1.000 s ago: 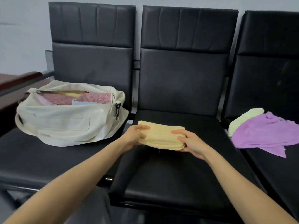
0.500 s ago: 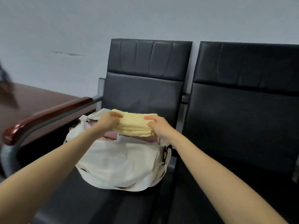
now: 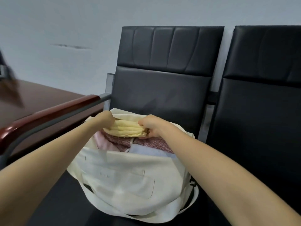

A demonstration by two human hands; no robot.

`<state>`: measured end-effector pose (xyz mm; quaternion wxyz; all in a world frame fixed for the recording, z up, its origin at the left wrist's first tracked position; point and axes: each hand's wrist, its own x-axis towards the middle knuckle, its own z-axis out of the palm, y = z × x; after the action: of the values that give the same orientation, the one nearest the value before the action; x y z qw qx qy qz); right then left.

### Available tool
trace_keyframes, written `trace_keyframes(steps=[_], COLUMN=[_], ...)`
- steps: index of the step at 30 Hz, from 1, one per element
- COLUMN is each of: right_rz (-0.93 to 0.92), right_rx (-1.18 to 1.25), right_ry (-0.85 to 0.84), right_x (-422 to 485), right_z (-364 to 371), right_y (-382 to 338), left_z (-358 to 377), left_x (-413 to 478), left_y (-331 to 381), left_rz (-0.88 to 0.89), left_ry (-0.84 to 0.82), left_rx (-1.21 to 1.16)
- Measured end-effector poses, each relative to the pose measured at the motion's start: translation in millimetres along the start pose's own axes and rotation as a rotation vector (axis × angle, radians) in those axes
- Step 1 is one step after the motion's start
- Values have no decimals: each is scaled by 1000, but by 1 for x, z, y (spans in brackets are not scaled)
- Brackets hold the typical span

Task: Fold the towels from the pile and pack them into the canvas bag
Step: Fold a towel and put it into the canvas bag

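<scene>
Both my hands grip one folded pale-yellow terry towel [image 3: 124, 130] in the open mouth of the cream canvas bag [image 3: 123, 178] (on a black padded seat): left hand [image 3: 104, 119] fingers curled round its left end, right hand [image 3: 150, 126] pinching its right end, above folded pink towels [image 3: 151, 141].

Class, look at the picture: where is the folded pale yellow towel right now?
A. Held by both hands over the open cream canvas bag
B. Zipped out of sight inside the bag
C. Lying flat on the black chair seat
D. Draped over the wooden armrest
A: the left hand and right hand grip the folded pale yellow towel at its ends, above the towels already in the open cream canvas bag.
</scene>
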<state>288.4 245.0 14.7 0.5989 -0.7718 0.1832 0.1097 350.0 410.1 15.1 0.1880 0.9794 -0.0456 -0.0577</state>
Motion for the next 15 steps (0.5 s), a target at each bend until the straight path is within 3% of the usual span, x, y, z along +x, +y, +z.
trace_keyframes(steps=[8,15], right_rz=[-298,-283], right_rx=[-323,-821], right_ry=[210,199], right_x=[35,44], right_z=[23,31], right_y=[-10,9], left_z=[25,37], left_x=[37,22], left_y=[-14,-13], left_rz=[277,242], left_ry=[414,448], left_rx=[161,541])
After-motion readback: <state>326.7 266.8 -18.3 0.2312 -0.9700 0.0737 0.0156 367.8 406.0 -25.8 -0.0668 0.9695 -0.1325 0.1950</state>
